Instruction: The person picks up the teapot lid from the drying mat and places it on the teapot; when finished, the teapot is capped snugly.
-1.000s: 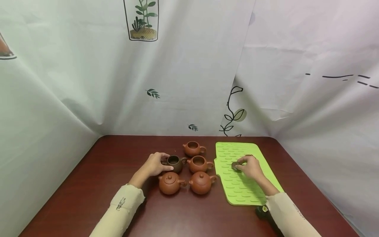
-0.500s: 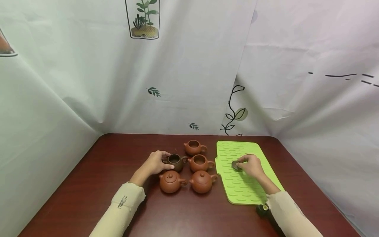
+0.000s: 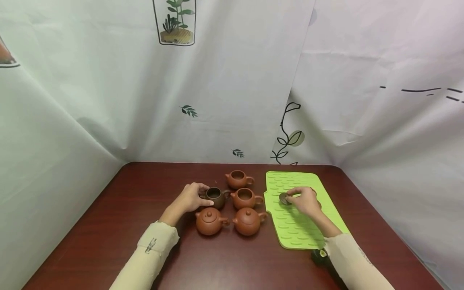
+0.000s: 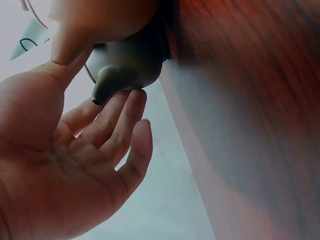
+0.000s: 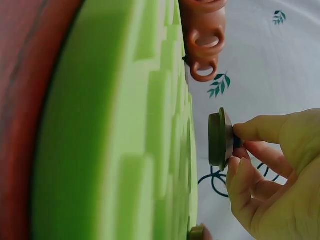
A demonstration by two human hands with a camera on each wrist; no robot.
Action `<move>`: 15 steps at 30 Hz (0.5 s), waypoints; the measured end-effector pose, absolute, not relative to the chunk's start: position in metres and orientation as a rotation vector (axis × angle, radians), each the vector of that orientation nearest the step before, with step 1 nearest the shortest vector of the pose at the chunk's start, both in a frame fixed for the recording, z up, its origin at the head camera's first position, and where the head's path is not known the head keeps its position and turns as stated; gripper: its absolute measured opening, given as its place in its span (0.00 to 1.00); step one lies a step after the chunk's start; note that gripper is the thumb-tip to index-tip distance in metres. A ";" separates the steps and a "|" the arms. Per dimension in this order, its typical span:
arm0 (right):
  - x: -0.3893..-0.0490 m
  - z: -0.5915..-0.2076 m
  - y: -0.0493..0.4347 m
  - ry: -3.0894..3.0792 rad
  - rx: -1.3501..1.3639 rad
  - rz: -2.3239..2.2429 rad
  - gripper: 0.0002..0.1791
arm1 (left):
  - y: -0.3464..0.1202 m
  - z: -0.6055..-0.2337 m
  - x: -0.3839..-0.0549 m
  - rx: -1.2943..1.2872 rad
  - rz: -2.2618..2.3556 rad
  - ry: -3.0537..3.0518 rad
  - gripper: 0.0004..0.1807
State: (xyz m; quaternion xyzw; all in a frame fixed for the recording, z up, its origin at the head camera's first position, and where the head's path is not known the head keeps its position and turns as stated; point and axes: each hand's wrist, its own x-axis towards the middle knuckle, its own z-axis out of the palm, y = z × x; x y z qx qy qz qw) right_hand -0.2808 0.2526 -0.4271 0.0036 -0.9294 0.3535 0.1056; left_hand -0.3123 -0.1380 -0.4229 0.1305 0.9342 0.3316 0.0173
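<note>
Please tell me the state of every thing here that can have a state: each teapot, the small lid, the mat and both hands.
dark teapot: uncovered, upright, held by the left hand.
dark lid: pinched by the right hand, lifted just off the green mat.
two rear red teapots: uncovered, upright.
two front red teapots: lids on, upright.
green mat: lying flat on the table.

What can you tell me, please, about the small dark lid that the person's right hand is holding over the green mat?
The lid is a small round disc, dull dark olive-brown, like unglazed clay, with a stepped rim. The right hand pinches its knob between thumb and fingertips, so the knob is mostly hidden. The lid is held flat side toward the ribbed green mat, just above it with a narrow gap, near the mat's middle. Nothing else touches it.
</note>
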 end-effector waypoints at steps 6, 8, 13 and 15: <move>-0.279 -0.424 0.244 -2.682 0.100 1.111 0.08 | -0.137 -0.422 -0.312 0.402 1.019 2.900 0.32; -0.279 -0.423 0.241 -2.668 0.134 1.130 0.08 | -0.137 -0.422 -0.312 0.417 1.009 2.908 0.32; -0.280 -0.421 0.234 -2.665 0.141 1.159 0.07 | -0.137 -0.421 -0.312 0.418 0.996 2.917 0.31; -0.281 -0.419 0.231 -2.665 0.130 1.174 0.07 | -0.137 -0.421 -0.313 0.397 1.004 2.908 0.31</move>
